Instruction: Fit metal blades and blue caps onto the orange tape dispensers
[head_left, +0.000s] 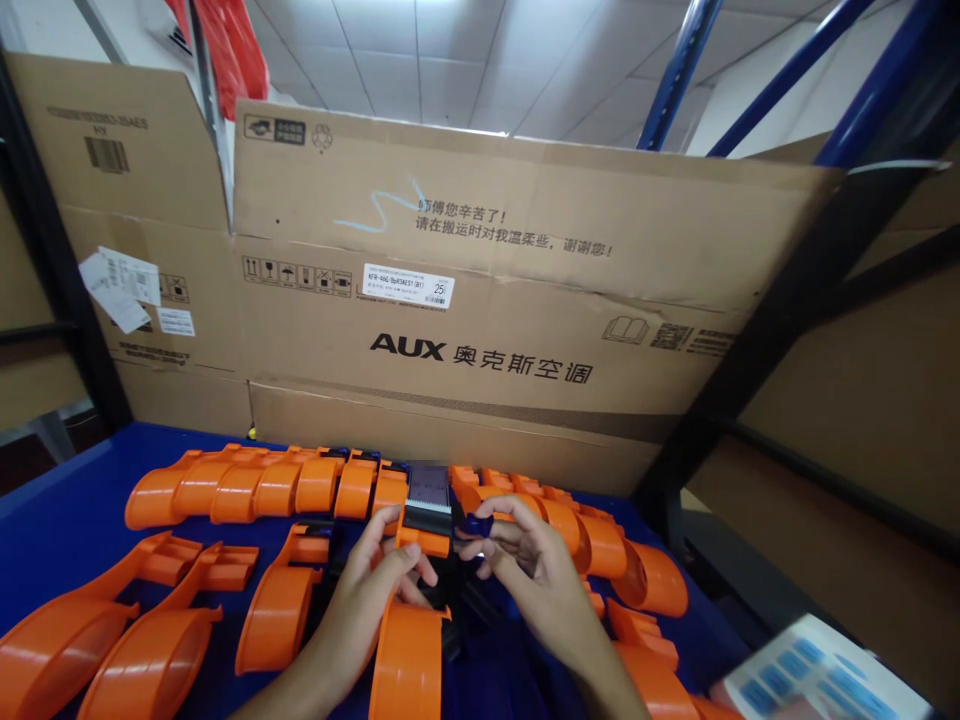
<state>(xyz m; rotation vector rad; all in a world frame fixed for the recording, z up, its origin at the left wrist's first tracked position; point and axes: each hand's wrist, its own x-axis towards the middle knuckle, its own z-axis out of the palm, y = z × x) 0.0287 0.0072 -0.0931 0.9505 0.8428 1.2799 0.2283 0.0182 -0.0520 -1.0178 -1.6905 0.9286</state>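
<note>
My left hand and my right hand meet over an orange plastic tape dispenser lying on the blue table. The left fingers grip its front end, just below the toothed metal blade plate. The right fingers pinch a small dark blue part at the dispenser's right side. Both hands are closed on these pieces.
Several more orange dispenser bodies lie around: a nested row behind the hands, loose ones at the left and a curved row at the right. Big cardboard boxes stand behind. A sheet of blue labels lies at bottom right.
</note>
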